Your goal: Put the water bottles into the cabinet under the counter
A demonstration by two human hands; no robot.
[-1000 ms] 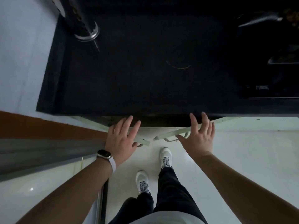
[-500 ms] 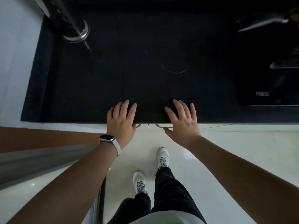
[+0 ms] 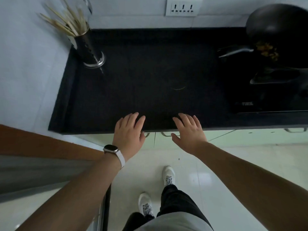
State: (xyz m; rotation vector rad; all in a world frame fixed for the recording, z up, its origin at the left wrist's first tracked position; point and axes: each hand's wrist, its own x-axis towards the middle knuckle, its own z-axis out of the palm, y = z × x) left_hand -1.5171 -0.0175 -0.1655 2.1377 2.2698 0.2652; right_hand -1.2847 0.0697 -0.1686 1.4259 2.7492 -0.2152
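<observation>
Both hands empty. Left hand (image 3: 129, 132) and right hand (image 3: 189, 132) have fingers straight and spread, nothing held. They hover at the front edge of the black counter (image 3: 150, 72); can't tell if the fingertips touch it.

Zero water bottles in view: none on the counter, none on the floor (image 3: 233, 172), none in hand. The cabinet (image 3: 166, 141) sits right under the counter edge, and its two doors look shut and meet at the seam between my hands. If the bottles are in there, they're behind those doors; I can't confirm from here.

Thumbs sit just beside the door handles (image 3: 166, 134), not hooked on them.

My read: end of the task, or close to it.

Risks from here:
- Doors may look shut without being seated. A bottle leaning on the inside could push one open once I step away.
- No count possible. A bottle left outside the frame means the job isn't done.
- Reopening to check: a bottle resting against a door could roll out onto the floor by my shoes (image 3: 168, 175).
- Lifting my hands carelessly: low risk. The chopstick holder (image 3: 90, 49) and pan (image 3: 280, 34) are well apart from them.
</observation>
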